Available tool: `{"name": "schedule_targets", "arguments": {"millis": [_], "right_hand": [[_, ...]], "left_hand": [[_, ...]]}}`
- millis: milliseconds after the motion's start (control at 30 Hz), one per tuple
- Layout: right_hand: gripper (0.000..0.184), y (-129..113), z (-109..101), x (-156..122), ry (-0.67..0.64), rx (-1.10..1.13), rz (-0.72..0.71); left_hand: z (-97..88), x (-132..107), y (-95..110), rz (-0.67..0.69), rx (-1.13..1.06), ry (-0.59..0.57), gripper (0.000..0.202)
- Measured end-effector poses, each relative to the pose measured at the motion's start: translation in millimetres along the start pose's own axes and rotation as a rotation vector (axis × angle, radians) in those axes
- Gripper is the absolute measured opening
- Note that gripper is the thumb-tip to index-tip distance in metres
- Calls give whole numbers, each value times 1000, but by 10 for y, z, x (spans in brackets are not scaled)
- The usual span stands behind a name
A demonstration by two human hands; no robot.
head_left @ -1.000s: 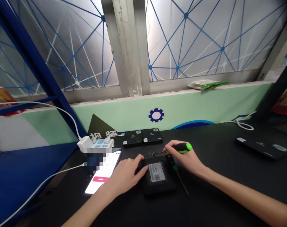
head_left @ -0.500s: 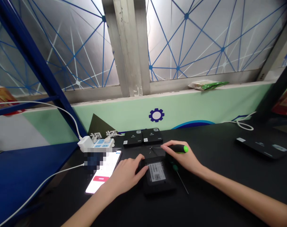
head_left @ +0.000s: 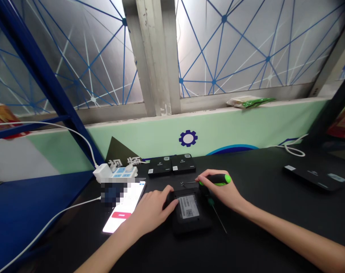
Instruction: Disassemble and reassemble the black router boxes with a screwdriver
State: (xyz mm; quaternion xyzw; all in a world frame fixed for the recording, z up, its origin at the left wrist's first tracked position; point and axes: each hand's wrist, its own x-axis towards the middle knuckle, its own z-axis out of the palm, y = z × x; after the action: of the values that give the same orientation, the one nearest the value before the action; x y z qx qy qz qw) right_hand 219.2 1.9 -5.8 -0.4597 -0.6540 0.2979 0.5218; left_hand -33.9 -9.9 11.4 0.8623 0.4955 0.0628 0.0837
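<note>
A black box-shaped device (head_left: 205, 218) lies on the dark table with a white printed label (head_left: 188, 206) facing up. My left hand (head_left: 153, 208) holds its left edge, thumb on top near the label and fingers at the far corner. Above the device, my right hand (head_left: 218, 187) is closed around the black and green handle of a screwdriver (head_left: 220, 179). The screwdriver's shaft points left, its tip beside tiny metal pieces (head_left: 182, 184), likely screws. A second screwdriver (head_left: 219, 219) lies right of the device, its handle partly hidden by my right hand.
Two black boxes (head_left: 160, 167) sit side by side against the wall. Left are a lit phone (head_left: 123, 208), a power strip (head_left: 124, 172) and a white charger (head_left: 102, 173) with cables. Another flat black device (head_left: 314, 177) lies far right. A green packet (head_left: 250, 101) rests on the sill.
My right hand and its screwdriver have shifted slightly right, and the tip has dropped a little lower. My left hand and the device stay put.
</note>
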Motion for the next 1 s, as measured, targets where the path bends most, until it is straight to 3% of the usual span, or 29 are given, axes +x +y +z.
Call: {"name": "schedule_targets", "arguments": {"millis": [367, 600, 800, 1000], "right_hand": [[23, 59, -26, 31, 38, 20, 22], [26, -16, -130, 91, 82, 158, 39], [22, 43, -214, 161, 124, 500, 173], [26, 50, -188, 140, 2, 680, 355]], "left_hand": [[-4, 4, 8, -8, -9, 8, 36], [-46, -25, 17, -32, -10, -18, 63], [-91, -3, 9, -54, -44, -55, 64], [-66, 26, -49, -48, -66, -33, 62]]}}
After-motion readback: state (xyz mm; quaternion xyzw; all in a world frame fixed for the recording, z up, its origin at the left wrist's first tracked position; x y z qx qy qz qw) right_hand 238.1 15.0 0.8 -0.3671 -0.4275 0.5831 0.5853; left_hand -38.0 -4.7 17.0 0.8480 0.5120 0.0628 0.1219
